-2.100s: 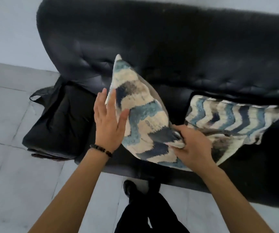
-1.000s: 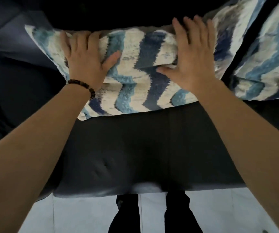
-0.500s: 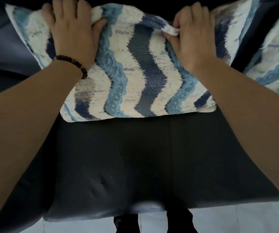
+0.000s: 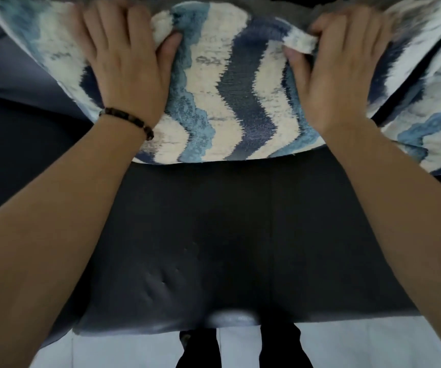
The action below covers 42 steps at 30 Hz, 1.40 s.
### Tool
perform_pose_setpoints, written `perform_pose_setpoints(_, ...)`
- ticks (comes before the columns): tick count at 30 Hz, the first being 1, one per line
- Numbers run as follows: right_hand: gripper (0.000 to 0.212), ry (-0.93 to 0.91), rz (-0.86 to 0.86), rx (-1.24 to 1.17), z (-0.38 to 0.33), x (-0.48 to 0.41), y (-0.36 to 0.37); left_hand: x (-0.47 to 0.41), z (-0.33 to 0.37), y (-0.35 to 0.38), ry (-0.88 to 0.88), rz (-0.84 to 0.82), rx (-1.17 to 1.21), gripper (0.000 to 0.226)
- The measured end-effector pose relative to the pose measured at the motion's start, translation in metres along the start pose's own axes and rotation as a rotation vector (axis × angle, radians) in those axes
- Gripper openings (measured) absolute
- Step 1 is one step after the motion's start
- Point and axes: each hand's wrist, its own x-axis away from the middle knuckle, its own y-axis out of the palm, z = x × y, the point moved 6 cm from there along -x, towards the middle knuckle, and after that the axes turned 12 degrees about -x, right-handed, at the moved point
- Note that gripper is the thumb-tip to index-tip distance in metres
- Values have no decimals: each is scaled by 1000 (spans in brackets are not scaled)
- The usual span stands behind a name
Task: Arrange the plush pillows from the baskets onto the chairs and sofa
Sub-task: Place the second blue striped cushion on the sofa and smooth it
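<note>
- Both hands clamp one zigzag pillow (image 4: pixel 240 96): left hand (image 4: pixel 129 62) and right hand (image 4: pixel 344 70) each pinch a fold of its cover between thumb and fingers.
- It lies at the back of the black sofa (image 4: pixel 227 235) seat.
- A second pillow (image 4: pixel 431 123), same blue-and-cream pattern, sits just beside it on the right; two pillows in all.
- A bead bracelet (image 4: pixel 127 120) circles the left wrist.
- Half a second ago the left hand lay flatter; the fabric is now bunched up more.
</note>
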Motion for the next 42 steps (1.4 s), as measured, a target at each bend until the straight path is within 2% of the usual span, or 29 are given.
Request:
perform_pose_setpoints(3,60,94,47,90,0,16,-7,7,-2,-13,-119,-78,108,65)
perform_pose_setpoints(5,78,130,73,57,-5,42,-24,36,-6,-38,-195,-43,228,68)
perform_pose_setpoints(6,86,151,21,54,-7,61,-28,56,-7,-48,-221,-35,245,69)
perform_pose_setpoints(8,100,214,-156,82,-8,98,-23,92,-3,-52,-235,-190,206,78)
perform_pose_setpoints(10,100,259,-306,119,0,110,-6,105,2,-32,-193,-408,134,93)
perform_pose_setpoints(13,102,258,-512,144,17,85,25,80,10,9,-117,-583,89,105)
perform_pose_setpoints(15,99,258,-552,182,25,64,36,59,16,20,-100,-583,71,99)
perform_pose_setpoints(18,79,241,-424,245,26,57,35,60,13,24,-104,-522,2,66)
perform_pose_setpoints(21,50,87,-213,134,15,60,15,62,6,5,-85,-258,117,40)
perform_pose_setpoints(23,40,48,-146,87,14,65,2,66,2,-4,-90,-135,144,24)
perform_pose_setpoints(25,44,30,-228,100,17,71,5,75,0,3,-81,-229,144,29)
perform_pose_setpoints(27,56,70,-417,167,23,85,17,91,2,14,-10,-434,81,44)
perform_pose_setpoints(29,64,142,-450,211,26,91,17,97,1,14,-31,-530,32,52)
perform_pose_setpoints(32,71,177,-299,164,3,77,1,82,-1,-12,-114,-421,5,60)
perform_pose_setpoints(34,70,65,-281,109,-29,65,8,70,5,-19,7,-316,-60,62)
perform_pose_setpoints(35,70,-21,-313,106,-47,59,18,63,7,-15,87,-318,-95,62)
perform_pose_setpoints(37,72,-201,-437,102,-79,46,42,47,5,2,151,-409,-136,67)
perform_pose_setpoints(39,79,-297,-574,92,-76,29,60,31,-6,20,101,-505,-135,77)
perform_pose_setpoints(40,84,-269,-619,102,-58,21,61,25,-12,28,72,-543,-122,83)
perform_pose_setpoints(42,95,-81,-630,171,2,9,48,18,-15,39,49,-593,-86,91)
